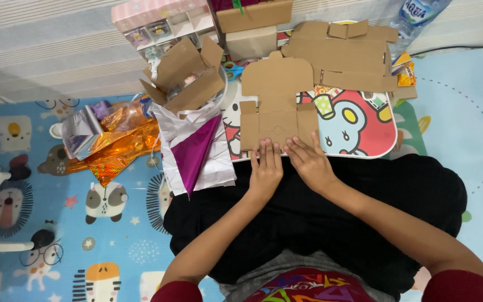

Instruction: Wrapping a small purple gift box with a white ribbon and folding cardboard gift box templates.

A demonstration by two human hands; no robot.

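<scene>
Both hands, left and right, lie flat with open grip on the card blank at the tabletop's near edge, pinning it for creasing.

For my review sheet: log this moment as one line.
left hand: flat on cardboard | right hand: flat on cardboard | cardboard: unfolded, on tray | foil: left of tray

Probably a home: cartoon play mat and small lap table.
</scene>
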